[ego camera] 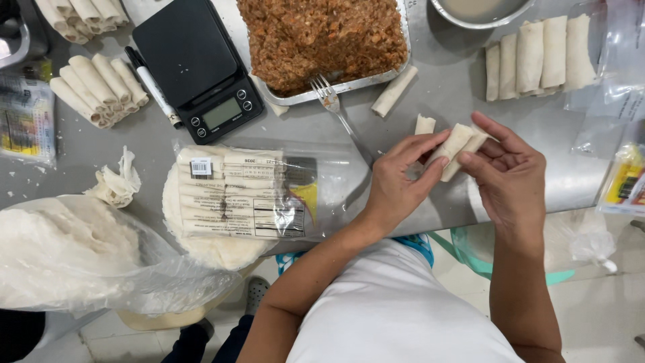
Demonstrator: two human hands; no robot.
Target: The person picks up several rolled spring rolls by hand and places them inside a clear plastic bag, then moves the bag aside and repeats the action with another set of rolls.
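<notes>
A pale spring roll [457, 148] sits between both my hands above the steel table [322, 128]. My left hand [396, 181] pinches its near end with thumb and fingertips. My right hand [507, 175] cups the other side, fingers curled around the wrapper. A small piece of wrapper [424, 124] lies just behind the roll. A metal tray of brown minced filling [322, 37] stands at the back, with a fork [332, 104] resting at its front edge.
A black digital scale [195, 64] and a marker [153, 87] lie at back left. Finished rolls are stacked at back left [97, 87] and back right [537, 57]. A plastic pack of round wrappers [235, 195] overhangs the front edge beside a bag of wrappers [74, 249].
</notes>
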